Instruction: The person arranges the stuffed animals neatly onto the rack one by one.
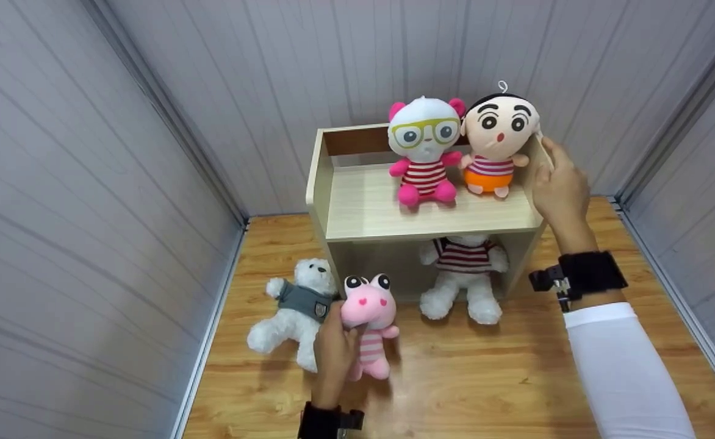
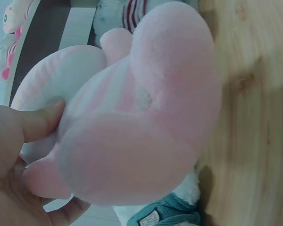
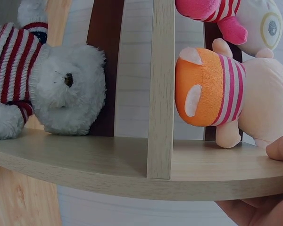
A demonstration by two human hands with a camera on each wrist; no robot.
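Note:
My left hand [image 1: 338, 329] grips a pink frog-like plush [image 1: 370, 308] with a striped belly, holding it upright on the wooden floor; the left wrist view shows my thumb [image 2: 40, 120] pressed into its soft body [image 2: 141, 117]. Up at the right wall of a pale wooden shelf unit [image 1: 363, 207], my right hand [image 1: 548, 166] holds the side panel [image 3: 132, 165], with a fingertip [image 3: 280, 148] over its edge. Beside that hand sits a boy doll [image 1: 499, 137] in orange shorts [image 3: 207, 89].
A white plush with pink ears and green glasses [image 1: 424, 149] sits next to the boy doll. A white bear in a striped shirt [image 1: 462, 274] fills the lower compartment. Another white bear in a grey shirt [image 1: 296, 305] lies on the floor by my left hand. Grey panel walls enclose the floor.

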